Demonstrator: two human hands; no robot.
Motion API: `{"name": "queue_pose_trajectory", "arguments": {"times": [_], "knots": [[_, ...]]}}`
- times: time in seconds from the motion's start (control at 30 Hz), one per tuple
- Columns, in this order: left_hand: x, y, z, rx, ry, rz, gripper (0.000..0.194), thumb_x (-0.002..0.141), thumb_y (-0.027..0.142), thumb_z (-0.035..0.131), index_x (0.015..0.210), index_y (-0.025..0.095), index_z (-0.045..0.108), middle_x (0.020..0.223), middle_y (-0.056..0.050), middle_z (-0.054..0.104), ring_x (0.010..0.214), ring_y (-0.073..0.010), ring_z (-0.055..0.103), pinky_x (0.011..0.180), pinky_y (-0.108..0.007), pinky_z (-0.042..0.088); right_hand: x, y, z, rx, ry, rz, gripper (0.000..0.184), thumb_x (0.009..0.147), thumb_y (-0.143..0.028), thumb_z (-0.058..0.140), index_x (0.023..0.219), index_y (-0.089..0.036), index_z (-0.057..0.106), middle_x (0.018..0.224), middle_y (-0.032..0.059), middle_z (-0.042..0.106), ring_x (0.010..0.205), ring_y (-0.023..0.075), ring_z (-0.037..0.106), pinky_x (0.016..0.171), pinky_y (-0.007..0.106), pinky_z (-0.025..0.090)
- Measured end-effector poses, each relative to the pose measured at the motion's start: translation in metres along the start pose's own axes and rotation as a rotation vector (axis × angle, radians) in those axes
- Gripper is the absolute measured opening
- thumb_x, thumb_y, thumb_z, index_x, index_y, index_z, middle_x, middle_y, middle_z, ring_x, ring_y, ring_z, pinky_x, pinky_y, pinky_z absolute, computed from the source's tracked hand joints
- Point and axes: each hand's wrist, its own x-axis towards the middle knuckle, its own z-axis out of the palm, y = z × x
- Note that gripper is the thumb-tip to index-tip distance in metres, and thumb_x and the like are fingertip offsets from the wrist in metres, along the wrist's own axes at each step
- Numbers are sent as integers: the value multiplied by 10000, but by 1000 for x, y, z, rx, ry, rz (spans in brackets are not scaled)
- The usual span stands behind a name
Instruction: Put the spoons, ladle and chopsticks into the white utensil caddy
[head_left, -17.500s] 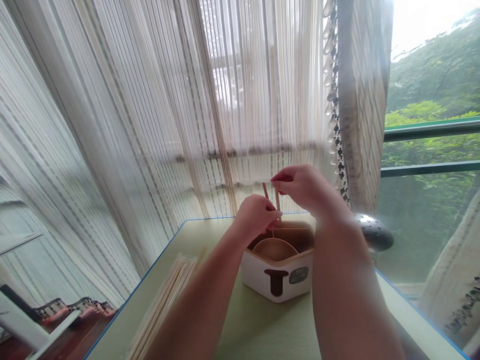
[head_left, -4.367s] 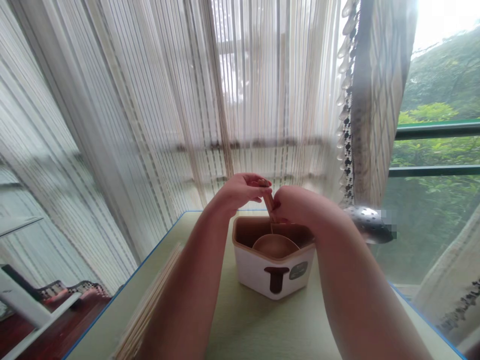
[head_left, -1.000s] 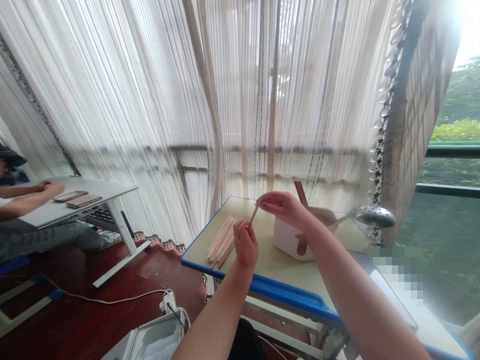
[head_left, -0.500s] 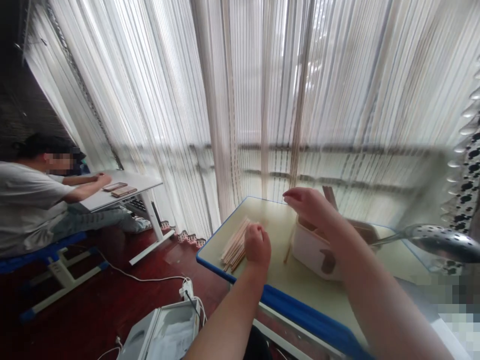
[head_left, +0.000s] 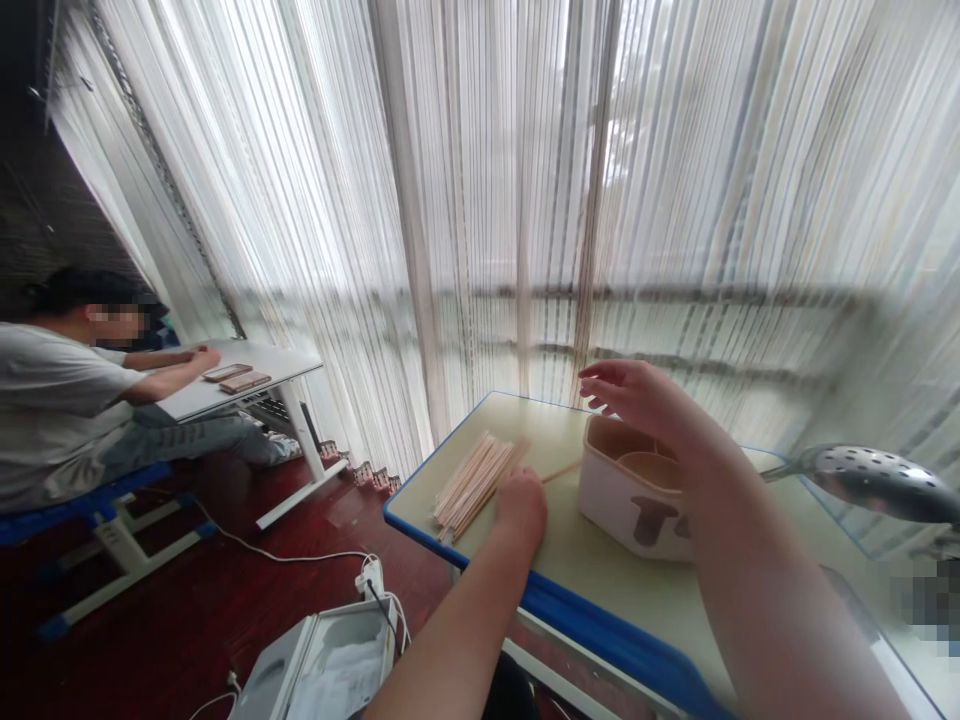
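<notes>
Head view shows two bare hands above a pale desk [head_left: 562,545] with a blue edge, in the lower middle of the frame. The left hand [head_left: 523,503] is low, close to the desk top, just right of a bundle of thin wooden sticks [head_left: 474,482]; whether it touches this bundle, I cannot tell. Its fingers are turned away from the camera, so I also cannot tell if they are together or clamped on something. One single stick [head_left: 559,472] reaches from beside this hand toward the container [head_left: 619,510].

The right hand [head_left: 628,388] is higher, over the rear left rim of this white container with brown inside. Its fingers are a little apart, and they are bent downward. The right forearm hides part of the container. At the right side of the frame, a metal slotted ladle [head_left: 885,483] sticks out past the forearm.

In the left part of the frame, another person [head_left: 60,400] sits at a white table [head_left: 259,352], where two flat trays [head_left: 244,381] lie.
</notes>
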Motion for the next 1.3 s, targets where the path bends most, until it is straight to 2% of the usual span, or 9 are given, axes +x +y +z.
{"name": "queue_pose_trajectory", "arguments": {"times": [0.1,0.2,0.37,0.47,0.6,0.8,0.97,1.1,1.3], "knots": [[0,-3,-5,-98,162,-105,197,884,181,390,902,154,584,933,-122,622,838,-212,618,706,-321,486,-2,-3,1,-68,19,-40,235,794,-342,557,936,-205,683,796,45,718,631,161,663,574,267,506],[-1,-6,-18,-388,442,-44,148,885,228,433,872,181,573,839,-64,630,771,-173,604,693,-291,483,-5,-6,6,-176,-4,-118,233,774,-330,581,954,-228,689,829,37,718,724,180,665,646,283,508],[5,-9,-64,-810,716,-68,156,823,328,552,867,180,580,801,-34,629,688,-134,597,652,-263,496,-7,-6,21,-316,-184,-198,290,737,-268,619,1021,-249,679,974,40,706,845,207,655,736,307,506],[13,-9,-104,-983,710,-31,204,785,353,603,876,171,581,810,-34,640,732,-135,618,692,-260,501,-8,-8,28,-372,-173,-237,289,778,-281,583,1051,-248,672,1051,50,683,954,227,630,822,338,483],[28,-1,-151,-1127,588,38,224,732,362,664,811,159,609,723,-15,634,677,-117,606,649,-231,491,-11,-17,24,-350,-45,-272,299,806,-305,563,1082,-232,653,1089,58,663,985,225,612,860,347,468],[51,27,-192,-1328,659,150,231,700,343,701,804,155,617,677,14,600,530,-66,533,512,-193,464,-26,-34,5,-181,6,-245,277,847,-360,510,1035,-244,676,1014,56,691,896,197,639,763,302,488],[68,54,-209,-1427,704,148,272,675,368,717,807,155,611,678,16,591,532,-76,544,436,-186,468,-37,-48,-5,-85,6,-239,230,847,-313,506,988,-239,672,889,36,686,689,131,616,627,244,464],[82,73,-211,-1507,703,137,269,667,365,723,769,148,602,669,15,571,533,-72,528,406,-169,447,-36,-48,-13,-157,159,-202,169,828,-281,528,921,-214,651,874,42,656,742,148,597,667,275,454],[101,107,-197,-1561,651,126,253,688,361,706,748,144,590,623,29,532,494,-62,504,404,-163,441,-29,-32,-27,-140,338,-120,213,823,-246,517,1013,-194,599,985,72,629,846,179,591,737,323,468]]}}
